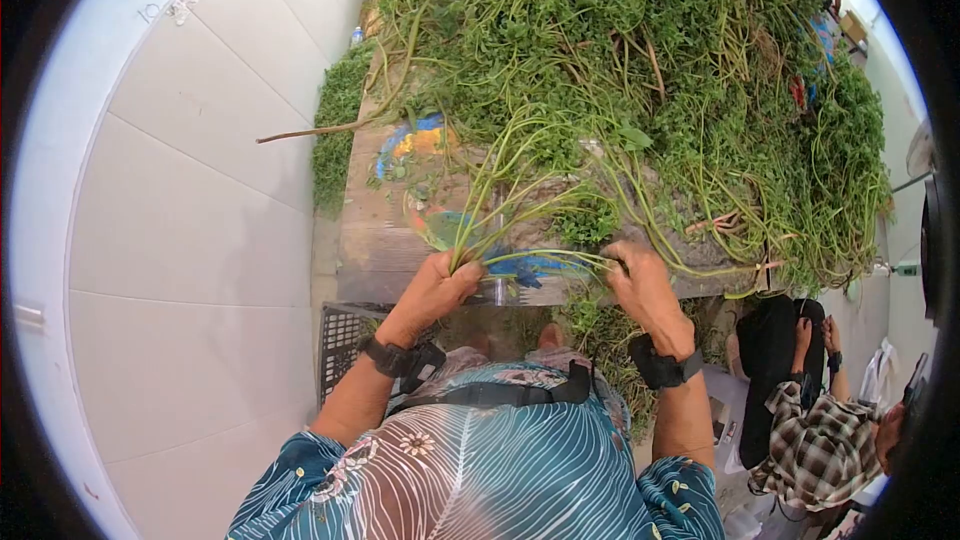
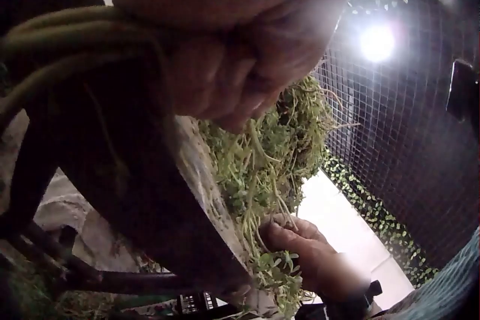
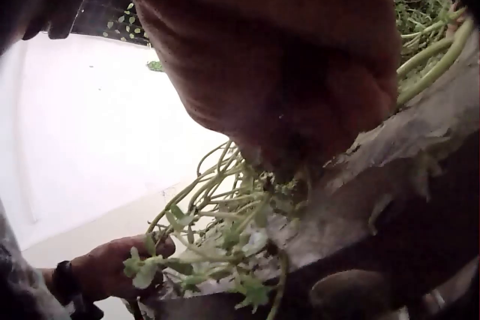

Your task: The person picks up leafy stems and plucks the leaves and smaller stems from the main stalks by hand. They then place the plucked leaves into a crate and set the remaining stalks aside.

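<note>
Long green leafy stems [image 1: 490, 195] fan up and to the right out of my left hand [image 1: 438, 290], whose fingers curl round their lower ends at the table's front edge. A few stems stretch sideways from there to my right hand [image 1: 645, 285], which pinches them with curled fingers. In the left wrist view, thick stems [image 2: 67, 35] come out of the left fist. The right wrist view shows thin stems and small leaves [image 3: 247, 290] just below the right hand; its fingertips are in shadow.
A big heap of greens [image 1: 620, 50] covers the back and right of the worn wooden table [image 1: 375, 250]. A black plastic crate [image 1: 340, 340] stands below the front edge on the left. Another person [image 1: 825, 430] sits at the right. A white wall [image 1: 190, 230] runs along the left.
</note>
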Demonstrator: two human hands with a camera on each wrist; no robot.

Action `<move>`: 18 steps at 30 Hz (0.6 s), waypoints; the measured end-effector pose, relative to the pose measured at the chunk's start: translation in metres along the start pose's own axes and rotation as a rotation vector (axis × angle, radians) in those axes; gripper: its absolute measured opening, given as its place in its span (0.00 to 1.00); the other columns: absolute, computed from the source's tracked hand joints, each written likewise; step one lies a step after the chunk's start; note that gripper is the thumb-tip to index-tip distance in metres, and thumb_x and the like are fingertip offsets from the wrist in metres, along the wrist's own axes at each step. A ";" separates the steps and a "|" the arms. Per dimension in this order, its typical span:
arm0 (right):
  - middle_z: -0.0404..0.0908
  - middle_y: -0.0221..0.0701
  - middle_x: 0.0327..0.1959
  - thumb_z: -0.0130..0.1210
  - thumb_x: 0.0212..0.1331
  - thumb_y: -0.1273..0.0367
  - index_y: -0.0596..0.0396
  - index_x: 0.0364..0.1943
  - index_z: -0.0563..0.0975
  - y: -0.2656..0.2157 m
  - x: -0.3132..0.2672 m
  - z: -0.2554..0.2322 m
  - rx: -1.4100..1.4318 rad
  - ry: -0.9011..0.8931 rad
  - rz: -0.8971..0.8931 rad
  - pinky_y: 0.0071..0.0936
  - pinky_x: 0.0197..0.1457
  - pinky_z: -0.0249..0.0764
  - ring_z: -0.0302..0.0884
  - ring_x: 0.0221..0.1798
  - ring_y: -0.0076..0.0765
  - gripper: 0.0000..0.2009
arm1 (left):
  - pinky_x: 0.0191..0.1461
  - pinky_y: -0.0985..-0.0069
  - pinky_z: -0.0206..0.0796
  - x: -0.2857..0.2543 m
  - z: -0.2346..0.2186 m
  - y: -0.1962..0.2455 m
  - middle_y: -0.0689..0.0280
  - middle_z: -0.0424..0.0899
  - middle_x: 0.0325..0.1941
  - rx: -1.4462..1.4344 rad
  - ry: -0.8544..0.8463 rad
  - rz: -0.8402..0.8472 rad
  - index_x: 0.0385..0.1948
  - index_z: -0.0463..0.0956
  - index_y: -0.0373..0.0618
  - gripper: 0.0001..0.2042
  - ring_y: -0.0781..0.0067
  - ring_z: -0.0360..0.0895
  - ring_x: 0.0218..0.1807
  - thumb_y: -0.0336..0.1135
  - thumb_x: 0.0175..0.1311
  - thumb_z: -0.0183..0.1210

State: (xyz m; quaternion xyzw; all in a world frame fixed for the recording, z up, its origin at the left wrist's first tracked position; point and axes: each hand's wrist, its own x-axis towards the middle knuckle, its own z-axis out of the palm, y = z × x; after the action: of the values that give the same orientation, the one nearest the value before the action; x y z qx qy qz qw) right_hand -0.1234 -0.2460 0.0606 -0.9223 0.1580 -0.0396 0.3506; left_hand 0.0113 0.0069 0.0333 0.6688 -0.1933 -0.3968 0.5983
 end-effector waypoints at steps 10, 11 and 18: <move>0.77 0.35 0.26 0.47 0.53 0.70 0.60 0.34 0.75 0.020 0.004 0.010 0.450 0.189 0.354 0.27 0.25 0.66 0.70 0.21 0.33 0.09 | 0.18 0.88 0.49 0.003 -0.002 -0.006 0.77 0.64 0.19 0.093 -0.017 0.021 0.28 0.68 0.47 0.13 0.90 0.57 0.16 0.47 0.63 0.51; 0.75 0.32 0.25 0.47 0.53 0.70 0.60 0.34 0.75 0.021 0.005 0.009 0.594 0.248 0.421 0.24 0.23 0.63 0.67 0.20 0.28 0.09 | 0.18 0.88 0.49 0.002 -0.002 -0.005 0.77 0.64 0.19 0.083 -0.008 0.011 0.28 0.68 0.46 0.13 0.90 0.57 0.17 0.46 0.63 0.51; 0.75 0.29 0.27 0.49 0.54 0.67 0.61 0.38 0.75 0.033 -0.011 -0.010 0.809 0.181 0.470 0.20 0.25 0.63 0.67 0.23 0.22 0.12 | 0.19 0.87 0.50 0.003 -0.003 -0.009 0.77 0.65 0.19 0.117 0.019 0.040 0.29 0.68 0.45 0.11 0.89 0.59 0.18 0.43 0.63 0.50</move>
State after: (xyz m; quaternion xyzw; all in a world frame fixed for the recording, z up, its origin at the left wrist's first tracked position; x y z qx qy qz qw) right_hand -0.1447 -0.2724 0.0469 -0.6438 0.3643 -0.0977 0.6658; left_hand 0.0139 0.0081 0.0240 0.7024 -0.2237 -0.3666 0.5676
